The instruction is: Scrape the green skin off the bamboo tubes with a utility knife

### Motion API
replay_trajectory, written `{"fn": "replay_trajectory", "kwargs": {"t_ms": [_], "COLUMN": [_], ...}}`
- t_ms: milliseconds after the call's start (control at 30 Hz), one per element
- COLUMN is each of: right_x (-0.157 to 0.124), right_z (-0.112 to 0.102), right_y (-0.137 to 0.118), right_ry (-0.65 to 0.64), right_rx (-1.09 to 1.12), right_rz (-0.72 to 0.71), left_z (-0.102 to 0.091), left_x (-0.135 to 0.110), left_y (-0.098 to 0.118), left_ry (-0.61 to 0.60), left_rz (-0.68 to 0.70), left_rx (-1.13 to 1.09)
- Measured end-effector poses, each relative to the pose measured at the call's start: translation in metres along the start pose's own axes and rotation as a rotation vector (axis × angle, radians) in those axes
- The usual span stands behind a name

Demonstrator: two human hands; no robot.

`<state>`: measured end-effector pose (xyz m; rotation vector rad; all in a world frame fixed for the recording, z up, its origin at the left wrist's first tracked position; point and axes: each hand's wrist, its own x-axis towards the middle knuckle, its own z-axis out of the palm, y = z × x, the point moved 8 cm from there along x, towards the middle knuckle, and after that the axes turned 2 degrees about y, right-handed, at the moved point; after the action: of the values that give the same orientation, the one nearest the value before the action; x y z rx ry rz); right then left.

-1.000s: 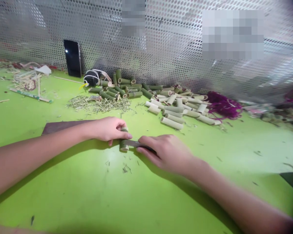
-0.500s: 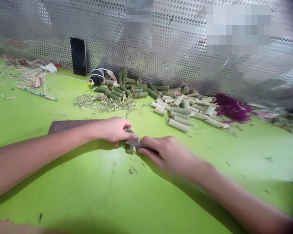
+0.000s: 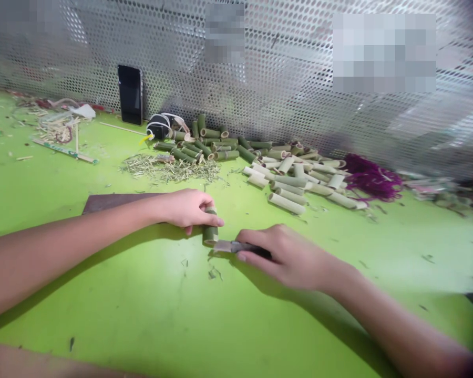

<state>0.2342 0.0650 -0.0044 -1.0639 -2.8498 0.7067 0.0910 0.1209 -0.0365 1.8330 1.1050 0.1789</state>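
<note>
My left hand grips a short green bamboo tube, which stands on the green tabletop with its cut end toward me. My right hand is shut around the handle of a small knife. The knife's steel blade points left and lies just right of the tube's lower end, with a small gap between them. My fingers hide most of the knife's handle.
Behind my hands lies a heap of green and pale bamboo tubes, with a pile of thin shavings to its left. A phone leans on a perforated metal screen. Purple fibres lie right. A dark board lies under my left forearm.
My right hand and the knife have moved right, and the blade has come away from the bamboo tube. My left hand still holds the tube. The view has shifted slightly.
</note>
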Motion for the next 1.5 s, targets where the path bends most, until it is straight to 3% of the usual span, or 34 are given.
{"fn": "replay_trajectory", "kwargs": {"t_ms": [167,333,600,1000,1200,1400,1500], "right_x": [0.005,0.011,0.009,0.008,-0.002,-0.002,0.007], "right_z": [-0.003,-0.002,-0.001,0.005,0.005,-0.003,0.001], "right_y": [0.000,-0.014,-0.013,0.003,-0.002,0.011,0.003], "right_ry": [0.167,0.202,0.211,0.013,-0.113,0.138,0.166], "right_rx": [-0.229,-0.309,-0.283,0.026,0.122,-0.079,-0.171], "right_rz": [0.044,0.019,0.040,0.113,0.009,0.107,0.100], "left_z": [0.001,-0.001,0.002,0.003,0.000,0.000,0.000], "left_x": [0.002,0.001,0.001,0.002,-0.001,0.003,0.003], "left_y": [0.000,0.002,0.000,0.000,-0.002,-0.004,-0.003], "left_ry": [-0.008,0.016,-0.010,-0.042,-0.031,-0.029,-0.017], "left_rz": [0.019,0.001,-0.017,-0.020,-0.048,-0.009,-0.003], "left_rx": [0.009,0.032,-0.030,-0.071,-0.081,-0.060,-0.053]}}
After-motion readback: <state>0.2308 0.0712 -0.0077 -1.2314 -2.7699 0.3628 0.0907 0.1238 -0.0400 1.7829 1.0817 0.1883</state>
